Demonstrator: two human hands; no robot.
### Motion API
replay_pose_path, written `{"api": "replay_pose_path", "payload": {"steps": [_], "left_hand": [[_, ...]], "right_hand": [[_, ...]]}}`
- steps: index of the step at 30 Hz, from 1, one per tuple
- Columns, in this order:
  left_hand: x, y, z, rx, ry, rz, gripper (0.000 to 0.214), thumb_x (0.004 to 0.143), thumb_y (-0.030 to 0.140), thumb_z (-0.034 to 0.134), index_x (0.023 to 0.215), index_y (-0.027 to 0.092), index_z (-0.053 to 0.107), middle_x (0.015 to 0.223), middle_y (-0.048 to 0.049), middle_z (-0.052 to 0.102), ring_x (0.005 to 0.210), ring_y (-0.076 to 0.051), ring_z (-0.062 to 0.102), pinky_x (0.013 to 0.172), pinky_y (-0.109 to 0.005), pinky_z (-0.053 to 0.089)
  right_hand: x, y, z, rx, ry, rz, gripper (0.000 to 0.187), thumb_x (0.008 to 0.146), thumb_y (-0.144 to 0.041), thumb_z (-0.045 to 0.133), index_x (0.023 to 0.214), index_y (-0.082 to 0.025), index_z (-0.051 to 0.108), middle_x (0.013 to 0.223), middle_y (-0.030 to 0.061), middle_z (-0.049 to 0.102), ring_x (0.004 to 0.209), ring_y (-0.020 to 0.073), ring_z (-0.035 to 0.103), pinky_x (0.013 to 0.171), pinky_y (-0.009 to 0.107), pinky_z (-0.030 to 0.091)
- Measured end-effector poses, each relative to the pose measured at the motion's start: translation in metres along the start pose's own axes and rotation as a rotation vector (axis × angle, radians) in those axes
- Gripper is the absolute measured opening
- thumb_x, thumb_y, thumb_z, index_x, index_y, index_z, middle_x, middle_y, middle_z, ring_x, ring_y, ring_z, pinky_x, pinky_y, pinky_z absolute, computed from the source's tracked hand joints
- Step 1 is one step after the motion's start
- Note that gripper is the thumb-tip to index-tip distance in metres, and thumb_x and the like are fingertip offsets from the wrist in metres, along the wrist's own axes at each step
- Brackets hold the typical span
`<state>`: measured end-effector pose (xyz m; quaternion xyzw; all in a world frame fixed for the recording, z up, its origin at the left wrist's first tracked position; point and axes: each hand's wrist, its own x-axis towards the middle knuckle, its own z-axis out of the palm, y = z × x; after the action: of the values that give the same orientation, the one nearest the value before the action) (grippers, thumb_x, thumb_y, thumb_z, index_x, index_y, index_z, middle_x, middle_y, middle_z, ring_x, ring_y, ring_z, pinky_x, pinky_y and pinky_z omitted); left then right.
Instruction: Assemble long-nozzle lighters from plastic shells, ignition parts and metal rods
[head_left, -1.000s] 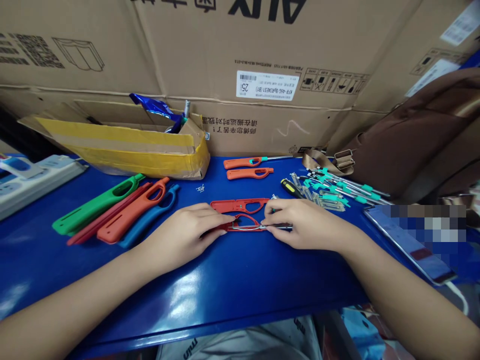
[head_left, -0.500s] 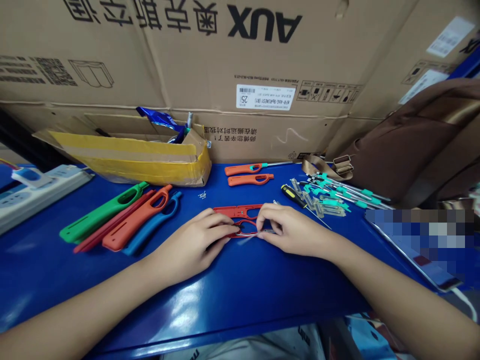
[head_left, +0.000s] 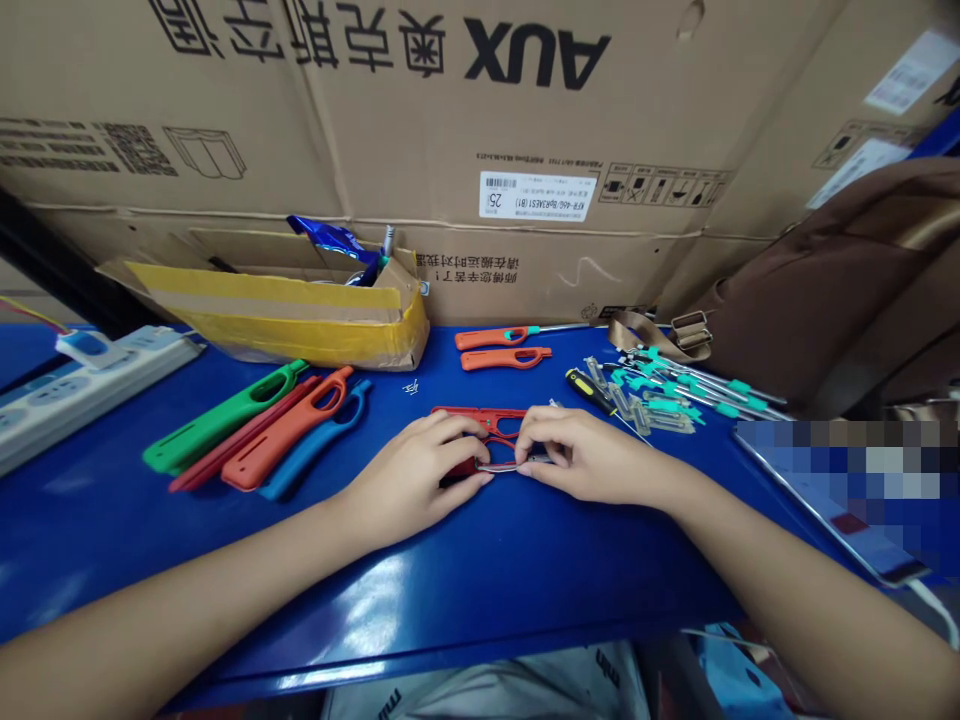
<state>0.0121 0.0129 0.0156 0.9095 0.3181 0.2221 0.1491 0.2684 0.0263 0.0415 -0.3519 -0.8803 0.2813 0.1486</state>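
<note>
Red casing half [head_left: 466, 467] mid-table, between hands. Left hand [head_left: 416, 475] pinches its left end, likely bracing it; right hand [head_left: 592, 455] pinches pale strand [head_left: 499, 467] at right, fingertips only, probably for fine control. Second red half [head_left: 480, 412] just beyond. Screwdriver [head_left: 589, 391] beyond right hand limits far-right moves; blue table [head_left: 480, 580] runs nearside to edge, room there.

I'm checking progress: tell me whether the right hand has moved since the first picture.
Yes: the right hand has shifted slightly left, judged against the screwdriver.
</note>
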Motion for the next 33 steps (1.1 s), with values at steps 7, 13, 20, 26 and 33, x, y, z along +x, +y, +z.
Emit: {"api": "replay_pose_path", "payload": {"steps": [7,13,20,26,33], "left_hand": [[0.016,0.010,-0.002,0.076,-0.042,0.028,0.009,0.097,0.019,0.060,0.095,0.020,0.068,0.114,-0.0068,0.069,0.109,-0.025,0.064,0.096,-0.042,0.051],[0.017,0.008,0.003,0.060,-0.022,0.010,0.012,0.098,0.023,0.058,0.093,0.019,0.067,0.110,-0.0076,0.070,0.106,-0.025,0.066,0.095,-0.042,0.053],[0.012,0.001,0.013,-0.058,0.083,0.029,0.012,0.099,0.024,0.057,0.097,0.018,0.067,0.111,-0.0088,0.072,0.106,-0.024,0.066,0.098,-0.044,0.051],[0.012,-0.003,0.015,-0.110,0.127,0.035,0.008,0.097,0.019,0.060,0.096,0.019,0.068,0.107,-0.0071,0.073,0.101,-0.022,0.067,0.093,-0.039,0.052],[0.012,-0.003,0.016,-0.096,0.110,0.053,0.010,0.099,0.019,0.057,0.100,0.018,0.067,0.105,-0.0068,0.072,0.098,-0.021,0.066,0.091,-0.039,0.051]], "right_hand": [[0.000,0.004,-0.003,0.061,-0.024,-0.015,0.005,0.086,-0.016,0.072,0.090,-0.018,0.074,0.099,0.0016,0.063,0.061,0.0068,0.048,0.070,0.024,0.045],[0.000,0.008,-0.005,0.057,-0.042,-0.030,0.006,0.085,-0.015,0.074,0.090,-0.018,0.073,0.099,0.0008,0.061,0.060,0.0059,0.045,0.068,0.023,0.045],[0.002,0.009,-0.003,0.059,-0.038,-0.032,0.002,0.087,-0.015,0.074,0.087,-0.017,0.073,0.095,0.0001,0.060,0.061,0.0064,0.046,0.068,0.023,0.043],[0.003,0.010,0.001,0.019,0.011,-0.062,0.003,0.091,-0.017,0.071,0.090,-0.017,0.068,0.090,-0.0001,0.062,0.069,0.0104,0.050,0.073,0.025,0.041],[0.001,0.008,0.003,-0.081,0.023,-0.034,0.010,0.091,-0.021,0.069,0.087,-0.019,0.060,0.087,-0.0015,0.061,0.078,0.0136,0.054,0.079,0.028,0.038]]}}
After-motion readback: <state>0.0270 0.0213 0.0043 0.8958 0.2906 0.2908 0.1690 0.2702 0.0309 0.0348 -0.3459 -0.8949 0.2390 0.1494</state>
